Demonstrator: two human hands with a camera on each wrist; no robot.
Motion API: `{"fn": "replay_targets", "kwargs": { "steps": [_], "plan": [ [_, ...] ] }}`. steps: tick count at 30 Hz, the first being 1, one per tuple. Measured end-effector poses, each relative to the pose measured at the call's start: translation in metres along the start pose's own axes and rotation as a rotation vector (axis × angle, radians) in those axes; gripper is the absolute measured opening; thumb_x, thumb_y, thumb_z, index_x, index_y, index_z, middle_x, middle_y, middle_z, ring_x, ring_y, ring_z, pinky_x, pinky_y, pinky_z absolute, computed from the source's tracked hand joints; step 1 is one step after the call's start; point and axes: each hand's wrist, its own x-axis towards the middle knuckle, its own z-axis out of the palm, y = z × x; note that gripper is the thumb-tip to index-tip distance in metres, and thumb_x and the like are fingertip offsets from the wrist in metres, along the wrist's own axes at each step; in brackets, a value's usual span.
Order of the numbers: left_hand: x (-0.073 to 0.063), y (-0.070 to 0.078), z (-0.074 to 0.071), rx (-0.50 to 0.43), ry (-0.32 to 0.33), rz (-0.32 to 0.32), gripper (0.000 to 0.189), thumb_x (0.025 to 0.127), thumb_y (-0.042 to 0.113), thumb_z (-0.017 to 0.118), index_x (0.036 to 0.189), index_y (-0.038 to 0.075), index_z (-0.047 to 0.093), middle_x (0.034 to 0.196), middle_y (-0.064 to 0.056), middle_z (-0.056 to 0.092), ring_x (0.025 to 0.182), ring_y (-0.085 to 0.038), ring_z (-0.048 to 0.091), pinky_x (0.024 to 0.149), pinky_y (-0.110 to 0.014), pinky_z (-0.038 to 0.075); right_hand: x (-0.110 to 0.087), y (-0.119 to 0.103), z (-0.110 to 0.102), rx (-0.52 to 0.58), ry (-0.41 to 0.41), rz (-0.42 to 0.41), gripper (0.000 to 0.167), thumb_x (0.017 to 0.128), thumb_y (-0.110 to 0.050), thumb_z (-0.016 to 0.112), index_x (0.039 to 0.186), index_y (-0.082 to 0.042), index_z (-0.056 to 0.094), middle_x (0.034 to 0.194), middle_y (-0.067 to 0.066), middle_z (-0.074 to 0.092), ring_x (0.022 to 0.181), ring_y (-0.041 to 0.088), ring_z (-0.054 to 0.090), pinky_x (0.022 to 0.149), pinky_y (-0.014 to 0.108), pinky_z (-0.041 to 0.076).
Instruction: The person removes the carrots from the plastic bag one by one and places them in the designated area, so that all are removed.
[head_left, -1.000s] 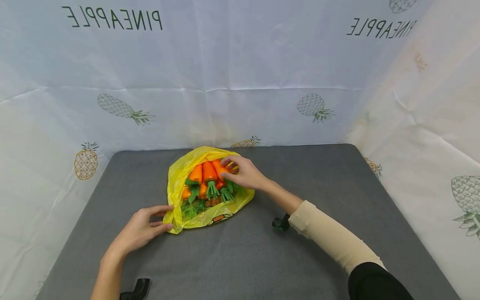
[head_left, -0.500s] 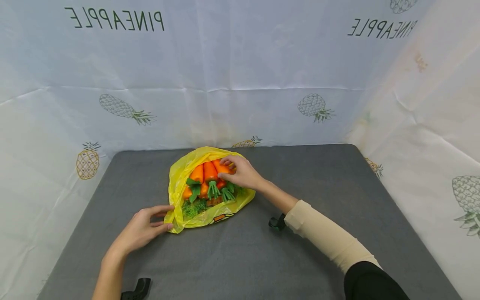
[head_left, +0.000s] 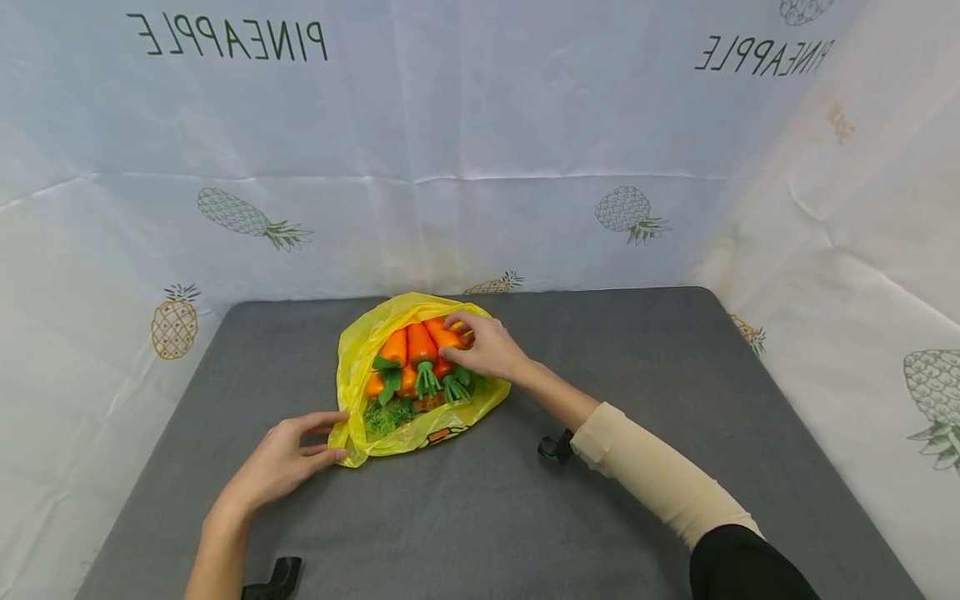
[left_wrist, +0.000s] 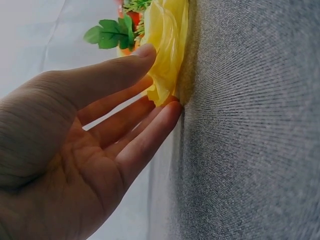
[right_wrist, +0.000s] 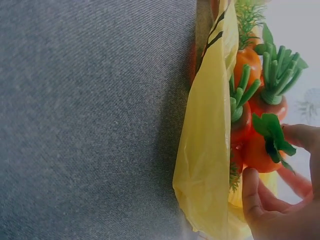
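A yellow plastic bag (head_left: 356,350) lies open-mouthed on the dark grey table, full of orange vegetables with green tops. My left hand (head_left: 277,458) touches the bag's near left corner. In the left wrist view its fingers are nearly straight, with the thumb (left_wrist: 145,52) well apart from them and the bag's edge (left_wrist: 167,60) in between. My right hand (head_left: 487,346) reaches into the bag's right side and holds an orange carrot (right_wrist: 257,152) between thumb and fingers. Leafy green tops (right_wrist: 280,75) of other carrots show beside it.
More orange carrots (head_left: 422,343) and a frilly green bunch (head_left: 388,417) lie in the bag. A white cloth (head_left: 525,125) with pineapple prints hangs behind the table. Black wrist devices sit under my left arm (head_left: 273,579) and right cuff (head_left: 555,448).
Both hands and the bag keep almost the same place. The right forearm has shifted very slightly left; the right fingers stay at the carrot.
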Motion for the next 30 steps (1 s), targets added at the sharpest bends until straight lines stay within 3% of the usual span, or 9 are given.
{"fn": "replay_targets", "kwargs": {
  "steps": [10,17,30],
  "plan": [
    [0.0,0.001,0.0,-0.001,-0.014,-0.018,0.053,0.096,0.015,0.084,0.144,0.0,0.067,0.141,-0.025,0.071,0.131,-0.042,0.07,0.096,-0.039,0.066,-0.009,0.003,-0.009,0.049,0.02,0.056,0.037,0.101,-0.026,0.074,0.134,-0.011,0.07,0.131,0.018,0.077,0.111,0.032,0.078,0.094,0.045,0.066],
    [0.0,-0.002,0.001,-0.002,-0.015,-0.043,0.053,0.096,0.015,0.085,0.144,0.0,0.067,0.141,-0.025,0.071,0.131,-0.042,0.069,0.096,-0.038,0.066,-0.015,0.002,-0.015,0.081,0.008,0.041,0.035,0.101,-0.026,0.074,0.133,-0.011,0.07,0.131,0.018,0.077,0.112,0.033,0.077,0.094,0.045,0.066],
    [0.0,-0.001,0.0,-0.01,-0.004,-0.028,0.053,0.096,0.014,0.084,0.143,0.0,0.067,0.14,-0.025,0.071,0.131,-0.042,0.069,0.095,-0.038,0.066,-0.034,-0.008,-0.029,0.114,-0.009,0.027,0.036,0.102,-0.027,0.074,0.134,-0.011,0.071,0.133,0.017,0.076,0.11,0.032,0.077,0.093,0.043,0.066]
  ]
}}
